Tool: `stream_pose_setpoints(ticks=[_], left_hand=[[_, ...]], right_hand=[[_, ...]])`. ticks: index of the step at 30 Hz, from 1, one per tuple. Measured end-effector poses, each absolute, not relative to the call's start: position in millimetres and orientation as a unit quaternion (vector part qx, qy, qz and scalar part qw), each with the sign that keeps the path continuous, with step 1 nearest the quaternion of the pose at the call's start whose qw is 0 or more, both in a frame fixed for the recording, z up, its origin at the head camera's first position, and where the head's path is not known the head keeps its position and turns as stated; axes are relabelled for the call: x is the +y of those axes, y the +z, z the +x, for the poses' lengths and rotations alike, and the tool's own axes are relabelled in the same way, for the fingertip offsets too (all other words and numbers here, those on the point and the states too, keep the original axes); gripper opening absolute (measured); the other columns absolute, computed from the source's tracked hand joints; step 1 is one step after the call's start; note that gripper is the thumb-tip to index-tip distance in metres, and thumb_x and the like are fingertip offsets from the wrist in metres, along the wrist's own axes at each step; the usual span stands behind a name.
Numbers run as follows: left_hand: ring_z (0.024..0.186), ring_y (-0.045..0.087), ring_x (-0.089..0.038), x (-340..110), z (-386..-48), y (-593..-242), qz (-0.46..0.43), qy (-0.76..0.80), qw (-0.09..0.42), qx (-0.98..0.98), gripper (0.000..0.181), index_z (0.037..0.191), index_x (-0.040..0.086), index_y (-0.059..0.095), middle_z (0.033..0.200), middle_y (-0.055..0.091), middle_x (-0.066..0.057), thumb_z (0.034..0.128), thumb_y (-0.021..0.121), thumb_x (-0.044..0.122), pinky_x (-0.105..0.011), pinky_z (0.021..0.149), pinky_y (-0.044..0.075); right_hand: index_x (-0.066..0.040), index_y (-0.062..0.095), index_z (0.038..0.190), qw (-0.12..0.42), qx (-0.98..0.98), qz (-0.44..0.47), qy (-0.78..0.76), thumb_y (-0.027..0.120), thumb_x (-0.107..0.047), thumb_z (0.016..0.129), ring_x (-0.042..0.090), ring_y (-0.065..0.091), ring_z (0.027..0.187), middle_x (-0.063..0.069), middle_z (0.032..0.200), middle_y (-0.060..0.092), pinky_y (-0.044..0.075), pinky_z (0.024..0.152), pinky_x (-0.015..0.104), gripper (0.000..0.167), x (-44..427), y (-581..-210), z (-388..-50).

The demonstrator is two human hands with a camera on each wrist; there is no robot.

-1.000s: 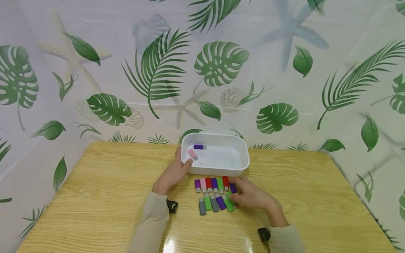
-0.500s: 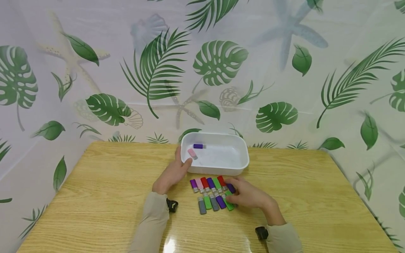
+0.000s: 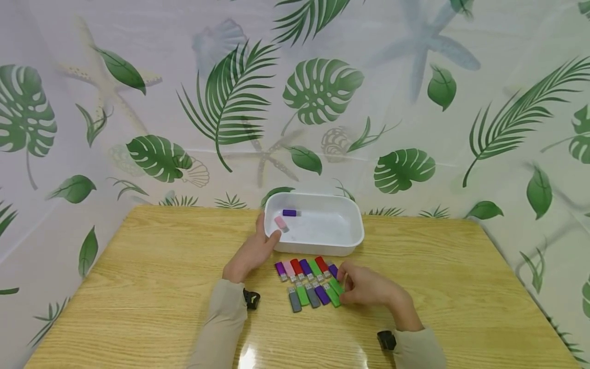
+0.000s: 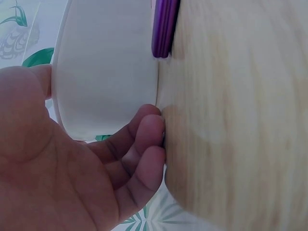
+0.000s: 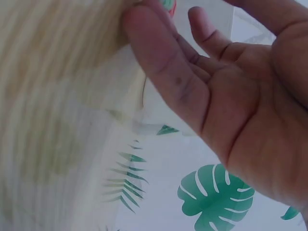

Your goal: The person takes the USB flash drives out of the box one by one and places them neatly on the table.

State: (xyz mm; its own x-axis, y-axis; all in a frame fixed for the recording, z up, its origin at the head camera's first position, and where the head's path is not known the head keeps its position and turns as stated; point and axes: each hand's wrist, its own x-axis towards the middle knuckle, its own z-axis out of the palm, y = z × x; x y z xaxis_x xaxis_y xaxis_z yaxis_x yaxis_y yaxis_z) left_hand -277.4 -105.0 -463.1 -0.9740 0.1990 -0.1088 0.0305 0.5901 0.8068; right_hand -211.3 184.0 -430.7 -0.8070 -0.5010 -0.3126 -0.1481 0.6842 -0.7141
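A white plastic bin (image 3: 322,250) stands at the back of the table, with a purple USB stick (image 3: 289,212) and a pink USB stick (image 3: 280,223) inside. My left hand (image 3: 252,253) grips its left end, thumb at the near rim and fingers curled against its side in the left wrist view. In front of the bin lie two rows of USB sticks, among them a red one (image 3: 321,264), a grey one (image 3: 294,300) and a green one (image 3: 332,296). My right hand (image 3: 371,287) is at the rows' right end, fingers loosely bent beside a purple stick (image 3: 333,270), gripping nothing visible.
The wooden table (image 3: 152,287) extends to both sides of the arms. Behind it hangs a leaf-patterned cloth (image 3: 221,102). Each wrist wears a small black device.
The far row of USB sticks has slid slightly left and now slants. My right hand went left with them, then drew back right. My left hand has stayed on the bin.
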Motion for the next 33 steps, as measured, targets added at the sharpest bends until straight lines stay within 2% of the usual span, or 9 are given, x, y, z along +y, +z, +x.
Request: stream_pose_setpoints(ticks=[4,7,12,15,19,22,27,33], left_hand=[[0.11,0.06,-0.034,-105,-278,-464,0.066,0.449,0.094,0.886,0.077,0.16,0.016,-0.009,0.15,0.042,-0.026,0.106,0.039,0.045,-0.052,0.101,0.046],[0.115,0.059,-0.034,-105,-278,-465,0.066,0.449,0.096,0.886,0.077,0.159,0.015,-0.009,0.152,0.04,-0.026,0.106,0.039,0.044,-0.053,0.104,0.043],[0.099,0.062,-0.031,-105,-279,-465,0.065,0.445,0.093,0.888,0.078,0.159,0.015,-0.009,0.142,0.052,-0.027,0.1058,0.039,0.044,-0.05,0.097,0.048],[0.097,0.062,-0.031,-106,-279,-465,0.065,0.444,0.094,0.889,0.078,0.159,0.014,-0.009,0.141,0.053,-0.027,0.106,0.039,0.044,-0.049,0.095,0.048],[0.098,0.061,-0.03,-106,-278,-464,0.06,0.447,0.1,0.887,0.078,0.16,0.015,-0.009,0.139,0.053,-0.027,0.1059,0.038,0.045,-0.047,0.09,0.049],[0.1,0.061,-0.031,-106,-277,-462,0.057,0.449,0.102,0.886,0.078,0.16,0.016,-0.009,0.14,0.053,-0.026,0.1056,0.038,0.047,-0.046,0.09,0.049],[0.111,0.059,-0.033,-105,-277,-462,0.058,0.453,0.099,0.884,0.077,0.16,0.016,-0.008,0.148,0.045,-0.027,0.1057,0.039,0.045,-0.051,0.101,0.045],[0.125,0.054,-0.037,-104,-276,-461,0.061,0.464,0.095,0.879,0.077,0.16,0.017,-0.008,0.152,0.039,-0.026,0.1059,0.04,0.043,-0.054,0.107,0.039]], right_hand=[[-0.003,0.053,0.103,0.259,0.877,-0.189,-0.357,0.075,-0.007,0.085,0.016,0.05,0.068,0.004,0.081,0.054,0.042,0.057,0.026,0.028,184,-432,-213],[-0.002,0.056,0.101,0.234,0.886,-0.184,-0.356,0.074,-0.007,0.086,0.017,0.052,0.074,0.006,0.088,0.057,0.044,0.06,0.027,0.024,186,-433,-215],[0.001,0.06,0.11,0.186,0.899,-0.191,-0.349,0.071,-0.009,0.089,0.019,0.052,0.084,0.01,0.104,0.06,0.046,0.068,0.03,0.026,188,-434,-219],[0.004,0.06,0.116,0.186,0.894,-0.21,-0.349,0.071,-0.01,0.089,0.019,0.055,0.088,0.013,0.109,0.063,0.048,0.071,0.03,0.032,186,-437,-221],[0.009,0.06,0.12,0.201,0.885,-0.214,-0.36,0.07,-0.009,0.089,0.019,0.059,0.085,0.015,0.108,0.066,0.051,0.067,0.03,0.036,184,-440,-222],[0.009,0.059,0.122,0.205,0.885,-0.215,-0.358,0.07,-0.008,0.09,0.018,0.058,0.081,0.015,0.107,0.066,0.05,0.063,0.029,0.038,182,-441,-223],[0.011,0.057,0.126,0.202,0.884,-0.234,-0.351,0.069,-0.008,0.09,0.018,0.056,0.082,0.017,0.113,0.063,0.048,0.063,0.026,0.042,180,-440,-223],[0.011,0.055,0.131,0.211,0.883,-0.23,-0.349,0.068,-0.01,0.091,0.017,0.054,0.079,0.016,0.114,0.059,0.046,0.062,0.025,0.047,178,-440,-223]])
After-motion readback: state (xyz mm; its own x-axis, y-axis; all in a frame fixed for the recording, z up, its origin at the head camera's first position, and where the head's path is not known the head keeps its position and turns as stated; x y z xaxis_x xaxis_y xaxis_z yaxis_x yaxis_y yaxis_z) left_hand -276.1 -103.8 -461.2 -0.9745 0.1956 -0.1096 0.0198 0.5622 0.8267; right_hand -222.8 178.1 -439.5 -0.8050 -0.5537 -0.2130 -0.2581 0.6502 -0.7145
